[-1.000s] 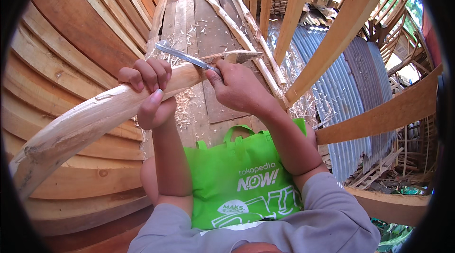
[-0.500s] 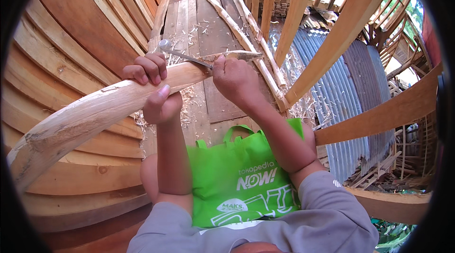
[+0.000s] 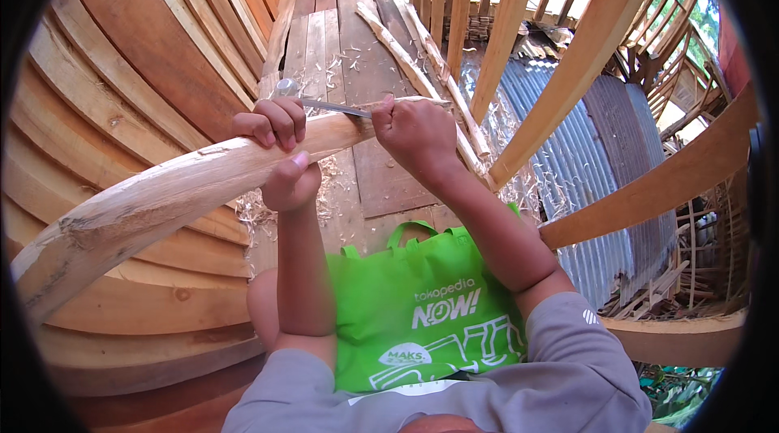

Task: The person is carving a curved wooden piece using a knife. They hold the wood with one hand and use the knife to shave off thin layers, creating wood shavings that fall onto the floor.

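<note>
Metal tool (image 3: 334, 107) partly hidden, log (image 3: 170, 185) cut off

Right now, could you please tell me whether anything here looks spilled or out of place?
Yes: pale wood shavings lie scattered over the plank floor beyond the left hand, which grips the peeled pole. Strewn loosely, they look untidy. Some also litter the corrugated metal sheets past the wooden slats.

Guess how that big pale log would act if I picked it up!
The pale log would probably be stiff, being thick wood. It may feel heavy, reaching far past the left hand. Its rounded side might make it roll.
</note>
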Demonstrator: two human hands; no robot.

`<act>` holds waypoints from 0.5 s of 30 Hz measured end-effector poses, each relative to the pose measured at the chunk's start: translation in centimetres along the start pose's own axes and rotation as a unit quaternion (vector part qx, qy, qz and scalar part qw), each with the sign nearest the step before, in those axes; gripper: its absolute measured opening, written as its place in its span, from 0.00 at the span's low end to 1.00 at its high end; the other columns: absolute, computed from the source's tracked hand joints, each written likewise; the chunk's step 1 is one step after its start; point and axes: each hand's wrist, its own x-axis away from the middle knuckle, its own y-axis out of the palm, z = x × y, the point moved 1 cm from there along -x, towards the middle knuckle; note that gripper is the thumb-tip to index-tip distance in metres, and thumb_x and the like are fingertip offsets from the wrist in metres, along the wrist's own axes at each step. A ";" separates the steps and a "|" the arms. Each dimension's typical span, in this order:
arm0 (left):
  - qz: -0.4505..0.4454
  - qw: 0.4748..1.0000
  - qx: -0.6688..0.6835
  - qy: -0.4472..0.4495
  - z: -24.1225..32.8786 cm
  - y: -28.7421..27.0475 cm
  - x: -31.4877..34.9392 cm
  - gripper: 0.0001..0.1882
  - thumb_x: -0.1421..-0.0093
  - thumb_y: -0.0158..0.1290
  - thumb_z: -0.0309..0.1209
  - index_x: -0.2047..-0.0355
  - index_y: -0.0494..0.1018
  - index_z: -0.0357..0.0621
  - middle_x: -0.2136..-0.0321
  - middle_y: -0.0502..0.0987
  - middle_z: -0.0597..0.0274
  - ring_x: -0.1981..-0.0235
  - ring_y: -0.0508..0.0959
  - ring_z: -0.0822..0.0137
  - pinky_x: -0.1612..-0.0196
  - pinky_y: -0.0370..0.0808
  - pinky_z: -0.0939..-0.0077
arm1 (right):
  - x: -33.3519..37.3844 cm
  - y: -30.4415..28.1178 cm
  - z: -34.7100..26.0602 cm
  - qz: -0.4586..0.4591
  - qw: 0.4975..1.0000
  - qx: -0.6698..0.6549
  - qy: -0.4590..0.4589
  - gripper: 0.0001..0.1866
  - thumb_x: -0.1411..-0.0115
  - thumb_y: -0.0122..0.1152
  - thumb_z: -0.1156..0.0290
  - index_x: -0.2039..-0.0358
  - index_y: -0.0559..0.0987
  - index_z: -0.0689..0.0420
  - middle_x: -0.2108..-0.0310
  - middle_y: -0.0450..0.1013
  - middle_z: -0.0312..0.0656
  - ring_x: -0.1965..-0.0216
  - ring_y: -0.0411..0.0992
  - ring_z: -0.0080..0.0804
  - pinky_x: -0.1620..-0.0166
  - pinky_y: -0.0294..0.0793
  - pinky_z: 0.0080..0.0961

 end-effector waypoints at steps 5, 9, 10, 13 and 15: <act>-0.023 1.000 0.018 -0.005 0.0 0.2 0.0 0.18 0.64 0.47 0.26 0.69 0.57 0.51 0.77 0.57 0.66 0.74 0.60 0.69 0.62 0.59 0.72 | -1.8 -1.6 2.6 -0.020 0.996 0.083 0.031 0.30 0.33 0.40 0.55 0.81 0.81 0.63 0.79 0.76 0.56 0.75 0.77 0.55 0.67 0.77 0.48; -0.027 1.000 0.012 -0.006 0.0 0.5 -0.2 0.18 0.64 0.48 0.26 0.69 0.56 0.50 0.77 0.58 0.65 0.74 0.59 0.68 0.63 0.58 0.72 | -1.7 -2.6 3.8 -0.063 0.992 0.033 0.103 0.34 0.31 0.35 0.52 0.75 0.82 0.65 0.72 0.77 0.59 0.66 0.76 0.61 0.56 0.75 0.51; -0.020 1.000 0.001 -0.007 0.2 0.4 -0.2 0.18 0.64 0.48 0.26 0.69 0.56 0.50 0.77 0.58 0.65 0.74 0.59 0.68 0.63 0.57 0.72 | -0.9 -2.9 2.2 -0.078 0.991 0.003 0.112 0.35 0.30 0.34 0.51 0.74 0.82 0.66 0.71 0.78 0.60 0.64 0.76 0.63 0.54 0.74 0.52; -0.030 0.999 -0.011 -0.009 -0.6 0.5 0.0 0.21 0.59 0.50 0.24 0.63 0.59 0.48 0.73 0.62 0.61 0.70 0.64 0.65 0.59 0.62 0.68 | 1.1 -1.2 0.3 -0.114 0.980 -0.042 0.161 0.35 0.30 0.33 0.52 0.73 0.81 0.68 0.68 0.76 0.65 0.62 0.75 0.66 0.52 0.72 0.54; -0.061 0.998 0.022 -0.010 -0.8 -0.3 0.4 0.24 0.54 0.52 0.22 0.55 0.61 0.46 0.68 0.65 0.59 0.63 0.68 0.62 0.55 0.66 0.64 | 2.0 -0.8 -0.5 -0.137 0.970 -0.043 0.196 0.32 0.31 0.32 0.54 0.66 0.82 0.66 0.63 0.78 0.63 0.57 0.76 0.64 0.48 0.72 0.54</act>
